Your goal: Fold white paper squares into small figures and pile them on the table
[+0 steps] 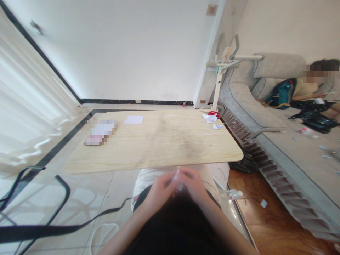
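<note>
Both my hands meet over my lap, just below the near edge of the wooden table (127, 148). Between them is a small folded piece of white paper (177, 175), its pointed tip showing above the fingers. My left hand (163, 185) grips it from the left side, fingers closed. From the other side my right hand (191, 181) closes on the same paper. Motion blur and the fingers hide most of the folds. On the table's far right corner lie folded white paper pieces (211, 118) beside a red object (214, 114). A flat stack of white paper (134, 119) rests at the far left.
A blurred-out pinkish-white item (100, 133) lies on the table's left side. A grey sofa (247, 99) stands at right, with a person (308, 88) sitting beside a teal backpack (283, 94). A plastic bottle (235, 194) lies right of my legs; a black strap (106, 214) hangs at left.
</note>
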`<state>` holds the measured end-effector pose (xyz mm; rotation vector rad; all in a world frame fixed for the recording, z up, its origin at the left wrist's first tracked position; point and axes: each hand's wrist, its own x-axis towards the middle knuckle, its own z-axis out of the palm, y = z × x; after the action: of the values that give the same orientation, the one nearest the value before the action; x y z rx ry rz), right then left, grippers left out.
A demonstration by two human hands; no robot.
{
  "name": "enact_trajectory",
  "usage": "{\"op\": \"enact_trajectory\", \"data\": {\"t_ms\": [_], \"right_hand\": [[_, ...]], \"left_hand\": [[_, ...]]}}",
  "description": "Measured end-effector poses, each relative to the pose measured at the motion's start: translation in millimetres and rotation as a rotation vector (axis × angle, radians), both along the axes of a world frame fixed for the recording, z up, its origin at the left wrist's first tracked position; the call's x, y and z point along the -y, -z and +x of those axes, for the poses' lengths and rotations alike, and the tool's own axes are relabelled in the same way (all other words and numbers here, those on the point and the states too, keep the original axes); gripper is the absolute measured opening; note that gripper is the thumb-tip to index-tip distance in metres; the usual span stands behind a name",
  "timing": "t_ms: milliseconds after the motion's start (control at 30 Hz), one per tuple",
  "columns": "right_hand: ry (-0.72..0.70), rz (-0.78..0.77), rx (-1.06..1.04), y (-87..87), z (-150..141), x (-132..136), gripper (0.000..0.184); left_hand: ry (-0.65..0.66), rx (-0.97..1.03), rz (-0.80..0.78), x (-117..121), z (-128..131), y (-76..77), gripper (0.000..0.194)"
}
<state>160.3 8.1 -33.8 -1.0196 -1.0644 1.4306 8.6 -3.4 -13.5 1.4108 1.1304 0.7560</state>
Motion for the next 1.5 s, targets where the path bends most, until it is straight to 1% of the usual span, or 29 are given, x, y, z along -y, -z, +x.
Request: {"op": "enact_trajectory", "data": {"t_ms": [133,267,500,700,833,967,1067,1267,1500], "right_hand": [[-0.030,-0.072,-0.075,7.5,-1,0,0.017],[-0.072,-0.091,-0.147,12.8,-1,0,0.020],[-0.071,-0.094,-0.218,13.8,-1,-2,0.011],[-0.075,-0.108,-0.243,15.1,-2,-1,0.015],[-0.069,-0.113,-0.221,14.5,-1,-1,0.015],[-0.100,-0.122,-0.199,14.9,2,-1,0.024],[-0.119,-0.111,-0.159,16.4,4,-2,0.025],[-0.055,-0.079,-0.122,17.6,2,-2,0.020],[-0.006,-0.040,-0.024,7.3,0,0,0.020]], "left_hand": [[0.038,0.016,-0.004,-1,-1,2.7,0.034],[0.042,0.030,-0.012,-1,-1,0.9,0.035],[-0.003,-0.014,0.005,-1,-1,2.7,0.039],[0.013,0.008,0.032,1,-1,3.2,0.040],[0.018,0.000,0.030,0,-2,3.5,0.042],[0.032,0.004,0.040,0,-4,3.5,0.039],[0.032,-0.001,0.044,0,-3,3.8,0.039],[0.009,0.005,0.031,1,-2,5.4,0.037],[0.005,-0.017,0.036,1,-2,4.1,0.036]]}}
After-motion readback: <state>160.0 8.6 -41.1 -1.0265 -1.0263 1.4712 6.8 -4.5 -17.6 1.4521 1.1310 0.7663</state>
